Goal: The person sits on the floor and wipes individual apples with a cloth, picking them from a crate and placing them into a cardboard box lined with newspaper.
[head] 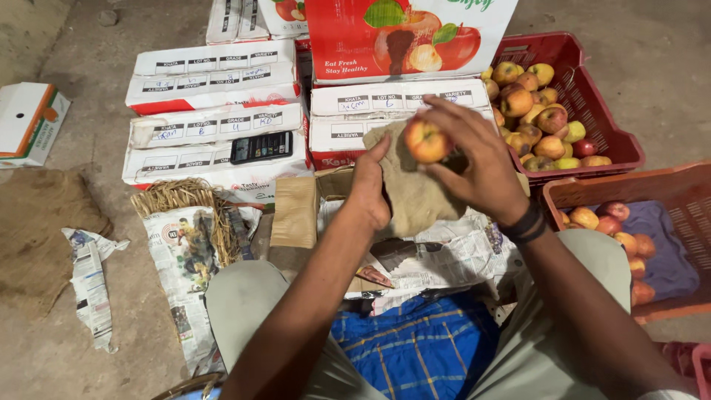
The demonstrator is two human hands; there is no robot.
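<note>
While the left hand (368, 194) is clutching a brown cloth (412, 194), the right hand (478, 164) is clamping an apple (426, 141) at its fingertips, seemingly mid-wipe, needing another turn against the cloth.

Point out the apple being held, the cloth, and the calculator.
apple (426, 141), head view, on its yellow-red front face.
cloth (415, 196), head view, on the hanging brown middle.
calculator (261, 147), head view, on its dark key panel.

Bare, dusty concrete floor (666, 67)

Two crates (592, 148), one calculator (261, 147), one cloth (415, 196)
</note>
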